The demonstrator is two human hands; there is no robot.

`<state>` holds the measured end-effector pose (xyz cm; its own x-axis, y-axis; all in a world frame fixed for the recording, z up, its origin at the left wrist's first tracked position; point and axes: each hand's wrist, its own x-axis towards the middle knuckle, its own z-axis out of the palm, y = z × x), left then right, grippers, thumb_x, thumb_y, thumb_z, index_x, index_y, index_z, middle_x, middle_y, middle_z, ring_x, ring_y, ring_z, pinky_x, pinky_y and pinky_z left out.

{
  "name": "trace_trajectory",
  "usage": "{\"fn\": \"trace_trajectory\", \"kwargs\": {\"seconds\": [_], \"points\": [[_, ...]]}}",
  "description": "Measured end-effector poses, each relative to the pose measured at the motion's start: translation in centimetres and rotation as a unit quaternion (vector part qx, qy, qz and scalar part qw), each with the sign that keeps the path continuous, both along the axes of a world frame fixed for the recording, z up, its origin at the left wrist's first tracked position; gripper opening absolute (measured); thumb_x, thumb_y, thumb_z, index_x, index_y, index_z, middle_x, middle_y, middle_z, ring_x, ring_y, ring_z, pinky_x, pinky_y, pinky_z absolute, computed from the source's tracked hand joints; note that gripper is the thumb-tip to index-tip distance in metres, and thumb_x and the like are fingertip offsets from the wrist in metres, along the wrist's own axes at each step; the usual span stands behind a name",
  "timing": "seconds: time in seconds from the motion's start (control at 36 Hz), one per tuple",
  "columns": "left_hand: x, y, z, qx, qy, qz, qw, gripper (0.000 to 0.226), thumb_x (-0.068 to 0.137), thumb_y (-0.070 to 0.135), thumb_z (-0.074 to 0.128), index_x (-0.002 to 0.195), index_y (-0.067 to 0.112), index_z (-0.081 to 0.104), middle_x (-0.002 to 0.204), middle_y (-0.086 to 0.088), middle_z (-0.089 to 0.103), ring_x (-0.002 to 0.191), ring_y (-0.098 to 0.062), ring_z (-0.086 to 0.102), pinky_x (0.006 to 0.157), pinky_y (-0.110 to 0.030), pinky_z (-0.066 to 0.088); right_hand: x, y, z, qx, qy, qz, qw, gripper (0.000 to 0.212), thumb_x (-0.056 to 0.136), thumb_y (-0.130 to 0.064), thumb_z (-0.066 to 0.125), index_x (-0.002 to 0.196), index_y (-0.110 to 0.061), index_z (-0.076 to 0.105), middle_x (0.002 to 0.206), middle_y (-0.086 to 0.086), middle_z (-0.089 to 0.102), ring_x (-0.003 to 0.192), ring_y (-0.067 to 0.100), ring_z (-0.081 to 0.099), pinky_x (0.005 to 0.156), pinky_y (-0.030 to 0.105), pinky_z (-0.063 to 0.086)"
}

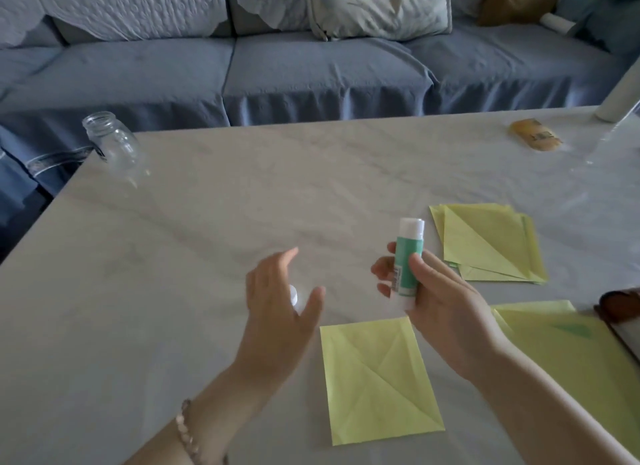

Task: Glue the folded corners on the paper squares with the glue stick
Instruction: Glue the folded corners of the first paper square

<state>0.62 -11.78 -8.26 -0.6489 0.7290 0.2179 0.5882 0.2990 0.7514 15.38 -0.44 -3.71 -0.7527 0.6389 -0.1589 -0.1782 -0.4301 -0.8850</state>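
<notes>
My right hand (446, 308) grips a green-and-white glue stick (407, 260) upright above the table, its cap off. My left hand (280, 308) hovers to the left with fingers spread and relaxed. A small white cap (293, 294) shows in the gap beside its palm; I cannot tell whether the hand touches it. A yellow paper square (377, 381) with fold creases lies flat in front of me, below the glue stick. To the right, behind the glue stick, sits a stack of folded yellow squares (485, 246).
Larger yellow sheets (561, 353) lie at the near right beside a brown object (620, 312) at the edge. A glass jar (112, 145) stands at the far left corner of the marble table (207, 222). A yellow packet (535, 139) lies far right. A blue sofa (311, 69) runs behind.
</notes>
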Motion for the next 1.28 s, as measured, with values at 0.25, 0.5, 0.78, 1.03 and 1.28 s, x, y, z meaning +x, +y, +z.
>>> {"fn": "trace_trajectory", "kwargs": {"seconds": [0.25,0.5,0.78,1.03,1.28], "points": [[3.7,0.5,6.6,0.015,-0.547,-0.157,0.822,0.033,0.073,0.033,0.058,0.093,0.011,0.072,0.097,-0.011,0.073,0.091,-0.019,0.07,0.062,-0.02,0.052,-0.4,-2.2,0.4,0.005,0.024,0.044,0.999,0.027,0.082,-0.036,0.061,0.101,-0.016,0.062,0.12,0.003,0.064,0.107,0.026,0.062,0.085,0.037,0.052],[3.6,-0.2,5.6,-0.005,-0.661,-0.159,0.733,0.022,0.071,0.015,0.062,0.082,0.0,0.076,0.086,-0.013,0.072,0.081,-0.016,0.071,0.066,-0.019,0.055,0.3,-3.1,-0.1,-0.013,-0.001,0.032,0.999,0.051,0.069,-0.05,0.067,0.111,-0.021,0.06,0.112,0.0,0.068,0.093,0.015,0.066,0.071,0.023,0.053],[5.6,0.5,4.6,-0.01,-0.348,0.023,0.937,0.025,0.06,0.002,0.085,0.078,0.012,0.072,0.071,0.005,0.073,0.068,-0.006,0.069,0.064,-0.013,0.051,-0.3,-4.2,-1.3,0.021,-0.076,-0.12,0.99,0.024,0.071,-0.031,0.062,0.086,-0.014,0.067,0.087,-0.001,0.072,0.083,0.009,0.064,0.076,0.022,0.048],[4.9,-0.2,5.1,-0.024,-0.596,-0.145,0.79,0.018,0.075,0.022,0.063,0.074,0.011,0.077,0.079,-0.012,0.073,0.076,-0.018,0.071,0.064,-0.025,0.056,0.6,-3.9,-1.1,0.035,-0.049,-0.072,0.996,0.034,0.059,-0.057,0.075,0.081,-0.031,0.073,0.095,-0.002,0.072,0.085,0.013,0.058,0.08,0.034,0.046],[5.7,0.0,3.9,0.057,-0.449,-0.029,0.891,0.015,0.066,0.001,0.078,0.071,0.014,0.075,0.069,-0.007,0.072,0.063,-0.016,0.069,0.06,-0.02,0.054,0.1,-4.4,-1.6,-0.033,-0.044,-0.134,0.989,0.016,0.069,-0.031,0.064,0.073,-0.017,0.071,0.088,0.002,0.072,0.079,0.014,0.061,0.074,0.026,0.046]]}}
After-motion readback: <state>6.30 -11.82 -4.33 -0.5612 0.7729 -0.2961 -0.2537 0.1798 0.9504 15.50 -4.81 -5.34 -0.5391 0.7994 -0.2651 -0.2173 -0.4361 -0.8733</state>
